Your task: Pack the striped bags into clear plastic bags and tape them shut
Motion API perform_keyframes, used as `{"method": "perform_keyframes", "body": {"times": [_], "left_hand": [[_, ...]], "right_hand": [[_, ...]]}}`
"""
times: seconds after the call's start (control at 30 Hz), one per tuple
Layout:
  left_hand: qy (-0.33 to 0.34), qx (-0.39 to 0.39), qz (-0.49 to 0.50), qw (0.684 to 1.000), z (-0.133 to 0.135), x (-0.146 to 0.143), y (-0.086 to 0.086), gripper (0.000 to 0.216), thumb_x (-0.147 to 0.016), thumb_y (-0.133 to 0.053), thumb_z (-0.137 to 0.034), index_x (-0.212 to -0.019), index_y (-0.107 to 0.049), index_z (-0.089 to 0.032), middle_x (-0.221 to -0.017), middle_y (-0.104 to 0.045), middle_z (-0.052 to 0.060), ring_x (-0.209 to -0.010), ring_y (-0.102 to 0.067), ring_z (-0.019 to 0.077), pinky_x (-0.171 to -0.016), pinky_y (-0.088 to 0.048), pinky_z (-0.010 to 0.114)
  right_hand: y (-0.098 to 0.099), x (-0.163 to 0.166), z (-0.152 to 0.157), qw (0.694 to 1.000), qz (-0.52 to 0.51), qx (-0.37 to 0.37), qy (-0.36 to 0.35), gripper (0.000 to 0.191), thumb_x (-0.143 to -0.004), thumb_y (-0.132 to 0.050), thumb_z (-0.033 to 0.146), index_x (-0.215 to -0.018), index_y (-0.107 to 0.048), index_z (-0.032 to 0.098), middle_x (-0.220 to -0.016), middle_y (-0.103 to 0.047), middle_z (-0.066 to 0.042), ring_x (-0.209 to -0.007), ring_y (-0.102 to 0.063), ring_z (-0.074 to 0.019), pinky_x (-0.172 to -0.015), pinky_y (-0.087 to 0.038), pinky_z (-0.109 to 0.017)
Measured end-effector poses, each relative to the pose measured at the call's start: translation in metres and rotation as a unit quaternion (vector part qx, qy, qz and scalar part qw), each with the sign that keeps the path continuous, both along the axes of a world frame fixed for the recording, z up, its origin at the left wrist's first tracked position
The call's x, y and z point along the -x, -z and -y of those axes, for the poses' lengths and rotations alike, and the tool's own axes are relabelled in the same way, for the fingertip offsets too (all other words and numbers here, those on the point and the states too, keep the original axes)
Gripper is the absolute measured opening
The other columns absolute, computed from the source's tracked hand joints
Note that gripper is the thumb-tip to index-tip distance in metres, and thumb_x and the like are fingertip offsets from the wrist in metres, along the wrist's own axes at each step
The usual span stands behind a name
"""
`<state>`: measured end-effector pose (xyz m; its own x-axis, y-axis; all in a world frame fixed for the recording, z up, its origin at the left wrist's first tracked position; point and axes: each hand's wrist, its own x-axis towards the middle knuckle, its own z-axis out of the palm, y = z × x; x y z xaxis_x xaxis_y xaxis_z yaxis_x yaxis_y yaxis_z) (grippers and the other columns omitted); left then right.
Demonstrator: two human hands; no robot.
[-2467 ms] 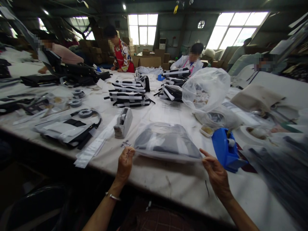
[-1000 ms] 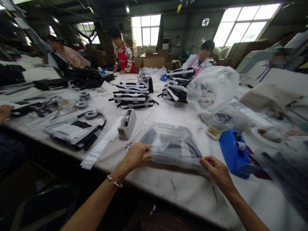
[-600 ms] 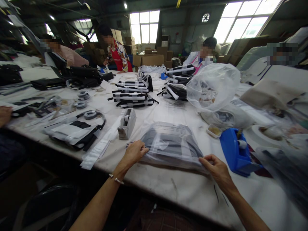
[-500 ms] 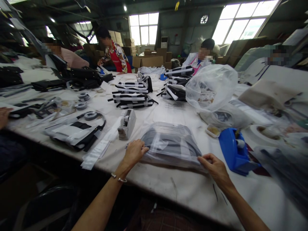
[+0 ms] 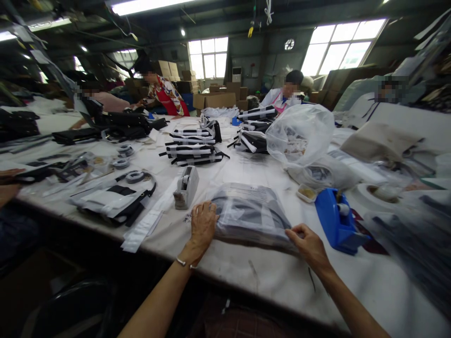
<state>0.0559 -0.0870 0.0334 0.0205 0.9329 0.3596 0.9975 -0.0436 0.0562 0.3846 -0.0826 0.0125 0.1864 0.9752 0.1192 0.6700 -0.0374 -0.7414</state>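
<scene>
A clear plastic bag (image 5: 246, 213) with a dark folded item inside lies flat on the white table (image 5: 275, 277) in front of me. My left hand (image 5: 202, 224) rests on the bag's near left corner, fingers laid flat and pressing down. My right hand (image 5: 307, 245) pinches the bag's near right corner between thumb and fingers. A grey tape dispenser (image 5: 186, 187) stands just left of the bag. A blue tape dispenser (image 5: 334, 225) sits to the right.
Stacks of black-and-white strapped items (image 5: 192, 145) lie mid-table. A puffed clear plastic sack (image 5: 299, 134) stands at right. Bagged dark items (image 5: 112, 202) and tape rolls (image 5: 135, 176) lie left. Several other people work along the far and left sides. Another person's hand (image 5: 7, 185) shows at far left.
The bag was lifted off the table by both hands, then lowered flat. My left hand went from pinching the corner to pressing flat on it. The camera tilted slightly.
</scene>
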Motion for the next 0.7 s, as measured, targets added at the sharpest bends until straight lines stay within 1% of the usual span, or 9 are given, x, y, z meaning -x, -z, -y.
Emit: {"method": "perform_keyframes", "body": {"times": [0.1, 0.2, 0.27, 0.4, 0.53, 0.57, 0.63, 0.67, 0.7], "left_hand": [[0.1, -0.081, -0.024, 0.991, 0.017, -0.016, 0.0, 0.028, -0.092, -0.045, -0.009, -0.113, -0.059, -0.019, -0.126, -0.059, 0.012, -0.118, -0.05, 0.0273, -0.101, -0.036, 0.044], [0.22, -0.082, -0.016, 0.972, 0.038, -0.041, 0.009, 0.031, -0.094, -0.041, -0.01, -0.117, -0.059, -0.019, -0.121, -0.063, 0.009, -0.115, -0.054, 0.0241, -0.101, -0.039, 0.04], [0.259, -0.062, -0.006, 0.964, 0.048, -0.057, 0.017, 0.033, -0.095, -0.046, -0.019, -0.127, -0.054, -0.02, -0.126, -0.062, 0.009, -0.119, -0.053, 0.0246, -0.105, -0.037, 0.042], [0.221, -0.017, 0.012, 0.975, 0.05, -0.074, 0.029, 0.064, -0.086, -0.062, -0.047, -0.142, -0.04, -0.025, -0.139, -0.052, 0.011, -0.133, -0.041, 0.0328, -0.111, -0.028, 0.058], [0.192, 0.0, 0.026, 0.981, 0.044, -0.076, 0.032, 0.077, -0.079, -0.066, -0.057, -0.144, -0.037, -0.03, -0.139, -0.051, 0.011, -0.133, -0.04, 0.0356, -0.109, -0.024, 0.066], [0.189, 0.001, 0.027, 0.982, 0.043, -0.077, 0.032, 0.079, -0.077, -0.067, -0.058, -0.145, -0.036, -0.031, -0.139, -0.051, 0.01, -0.132, -0.04, 0.0362, -0.109, -0.024, 0.068], [0.184, 0.0, 0.026, 0.983, 0.043, -0.079, 0.032, 0.083, -0.075, -0.069, -0.061, -0.145, -0.036, -0.033, -0.137, -0.051, 0.011, -0.131, -0.04, 0.0375, -0.107, -0.024, 0.07], [0.182, -0.001, 0.023, 0.983, 0.043, -0.08, 0.033, 0.084, -0.074, -0.069, -0.061, -0.145, -0.036, -0.034, -0.137, -0.051, 0.011, -0.131, -0.04, 0.038, -0.107, -0.024, 0.07], [0.18, -0.002, 0.02, 0.983, 0.043, -0.081, 0.033, 0.084, -0.073, -0.069, -0.062, -0.145, -0.036, -0.034, -0.137, -0.051, 0.012, -0.131, -0.04, 0.0384, -0.106, -0.024, 0.071]], "right_hand": [[0.0, 0.0, -0.001, 1.0, 0.002, 0.0, -0.002, 0.035, -0.067, -0.057, 0.059, -0.065, -0.059, 0.024, -0.066, -0.065, -0.002, -0.064, -0.059, -0.0219, -0.063, -0.042, -0.032], [0.0, 0.0, -0.001, 1.0, 0.001, 0.007, 0.0, 0.036, -0.066, -0.057, 0.059, -0.065, -0.059, 0.024, -0.065, -0.065, -0.002, -0.064, -0.059, -0.022, -0.063, -0.043, -0.032], [0.0, 0.001, -0.001, 1.0, -0.001, 0.009, 0.0, 0.035, -0.066, -0.058, 0.059, -0.065, -0.059, 0.024, -0.065, -0.065, -0.002, -0.063, -0.059, -0.022, -0.063, -0.043, -0.032], [0.002, -0.002, -0.003, 1.0, -0.006, 0.001, -0.009, 0.035, -0.068, -0.058, 0.058, -0.066, -0.06, 0.023, -0.066, -0.066, -0.002, -0.065, -0.059, -0.022, -0.063, -0.044, -0.032], [0.002, -0.014, -0.006, 1.0, 0.0, 0.015, -0.015, 0.035, -0.07, -0.059, 0.058, -0.067, -0.06, 0.023, -0.064, -0.065, -0.002, -0.064, -0.061, -0.0222, -0.062, -0.045, -0.033], [-0.001, -0.015, -0.005, 1.0, 0.015, -0.013, -0.001, 0.035, -0.072, -0.059, 0.057, -0.071, -0.061, 0.022, -0.067, -0.066, -0.004, -0.067, -0.062, -0.0233, -0.064, -0.047, -0.034], [-0.008, -0.009, 0.003, 0.989, 0.062, -0.13, 0.02, 0.032, -0.08, -0.058, 0.051, -0.086, -0.064, 0.02, -0.084, -0.07, -0.009, -0.082, -0.065, -0.0271, -0.075, -0.049, -0.039], [-0.013, -0.001, 0.008, 0.976, 0.091, -0.197, 0.005, 0.03, -0.084, -0.056, 0.046, -0.095, -0.064, 0.02, -0.095, -0.071, -0.011, -0.092, -0.064, -0.0283, -0.083, -0.048, -0.042], [-0.016, 0.01, 0.015, 0.96, 0.12, -0.25, -0.037, 0.028, -0.088, -0.054, 0.04, -0.105, -0.063, 0.02, -0.105, -0.07, -0.012, -0.102, -0.062, -0.0284, -0.09, -0.046, -0.043]]}}
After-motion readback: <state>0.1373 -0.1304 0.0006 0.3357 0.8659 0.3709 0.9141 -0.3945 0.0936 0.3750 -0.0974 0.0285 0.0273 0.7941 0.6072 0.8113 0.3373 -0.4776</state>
